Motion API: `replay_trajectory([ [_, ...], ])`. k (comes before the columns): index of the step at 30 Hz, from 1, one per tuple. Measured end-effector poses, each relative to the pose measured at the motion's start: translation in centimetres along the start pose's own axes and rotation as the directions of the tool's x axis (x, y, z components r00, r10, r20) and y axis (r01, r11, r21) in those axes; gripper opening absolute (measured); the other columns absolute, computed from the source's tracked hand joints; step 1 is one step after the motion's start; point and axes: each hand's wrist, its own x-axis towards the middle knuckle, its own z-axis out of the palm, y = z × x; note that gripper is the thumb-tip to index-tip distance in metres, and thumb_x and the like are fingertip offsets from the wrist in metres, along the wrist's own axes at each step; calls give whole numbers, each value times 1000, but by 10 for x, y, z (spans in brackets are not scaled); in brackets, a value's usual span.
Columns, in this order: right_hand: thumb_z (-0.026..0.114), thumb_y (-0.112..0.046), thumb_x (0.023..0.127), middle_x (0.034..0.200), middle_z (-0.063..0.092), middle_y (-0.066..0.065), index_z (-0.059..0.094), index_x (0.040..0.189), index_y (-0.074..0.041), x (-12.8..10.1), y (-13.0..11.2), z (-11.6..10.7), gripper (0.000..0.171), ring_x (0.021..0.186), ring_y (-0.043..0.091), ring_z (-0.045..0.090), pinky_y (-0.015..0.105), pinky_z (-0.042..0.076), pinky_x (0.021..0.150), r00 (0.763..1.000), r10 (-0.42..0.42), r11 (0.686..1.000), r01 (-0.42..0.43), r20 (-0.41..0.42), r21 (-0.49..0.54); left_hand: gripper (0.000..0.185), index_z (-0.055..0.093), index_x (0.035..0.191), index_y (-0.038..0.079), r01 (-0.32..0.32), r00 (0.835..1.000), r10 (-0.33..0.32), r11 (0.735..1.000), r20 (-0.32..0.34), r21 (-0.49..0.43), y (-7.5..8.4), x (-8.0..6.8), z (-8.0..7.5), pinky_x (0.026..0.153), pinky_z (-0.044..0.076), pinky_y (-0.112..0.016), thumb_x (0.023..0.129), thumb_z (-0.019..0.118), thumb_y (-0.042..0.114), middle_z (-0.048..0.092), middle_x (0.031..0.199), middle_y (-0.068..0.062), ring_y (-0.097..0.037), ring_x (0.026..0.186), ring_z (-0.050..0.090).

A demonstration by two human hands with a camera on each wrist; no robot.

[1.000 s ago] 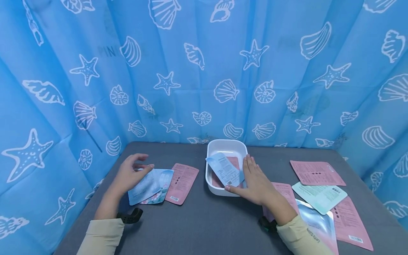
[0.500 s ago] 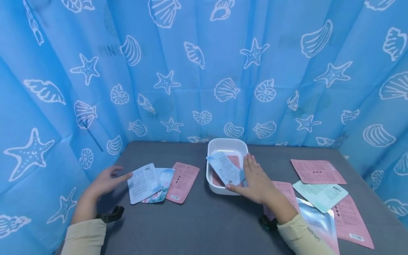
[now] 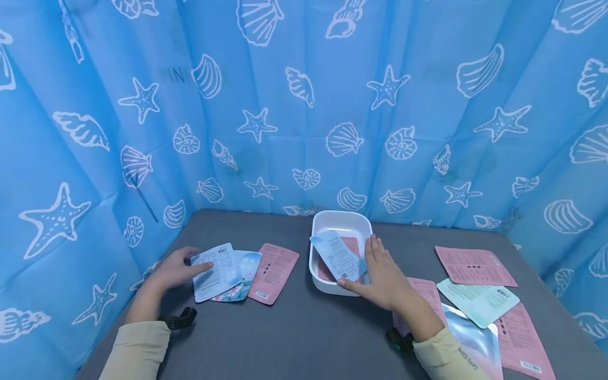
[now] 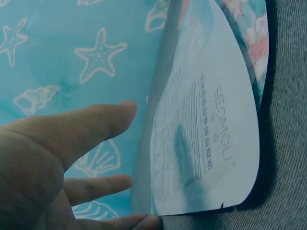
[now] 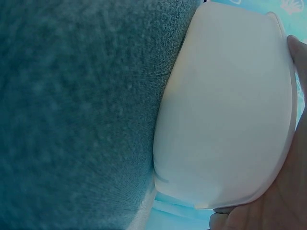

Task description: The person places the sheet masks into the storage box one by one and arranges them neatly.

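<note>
Pale-blue and flat, a rectangular sachet [image 3: 218, 281] lies on the grey counter [image 3: 266, 338]; the left hand [image 3: 177, 270], loose and grasping nothing, now reaches farther over it than half a second ago, while the right hand [image 3: 383, 278] stays, straight-fingered, against the white, rounded-rectangular tub [image 3: 328, 287]. SEOMOLI is legible on the sachet only from the left wrist; only the head view shows the blue-and-white packet [image 3: 338, 257] inside the tub
</note>
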Motion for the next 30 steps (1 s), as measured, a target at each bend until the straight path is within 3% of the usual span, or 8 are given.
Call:
replay_trajectory([
  [10,56,-89,85,178,2,25,6,167,6,0,-1,-1,136,165,47,3,64,15,131,1000,6,1000,-7,18,10,100,37,156,-11,14,1000,-14,1000,-11,1,2,3,10,106,48,-71,94,74,58,44,153,-41,-60,139,46],
  [15,56,-89,85,178,2,24,7,168,6,-1,0,-1,135,165,46,3,63,15,131,1000,8,1000,-8,14,-2,106,35,156,-14,60,998,-59,998,-23,25,4,2,8,105,49,-71,91,78,59,44,152,-43,-60,135,48],
  [21,56,-89,85,178,2,25,7,167,6,0,-2,-3,135,165,47,3,63,15,131,1000,4,1000,-4,15,2,113,32,156,-13,93,996,-92,995,-19,27,7,1,11,109,42,-75,87,80,61,35,154,-44,-62,139,39],
  [30,55,-89,86,178,1,25,5,168,5,1,-2,-4,135,165,46,3,64,15,131,1000,9,1000,-9,29,5,111,35,155,-13,107,993,-107,994,-45,15,10,1,16,109,41,-76,82,87,52,33,152,-44,-59,134,39],
])
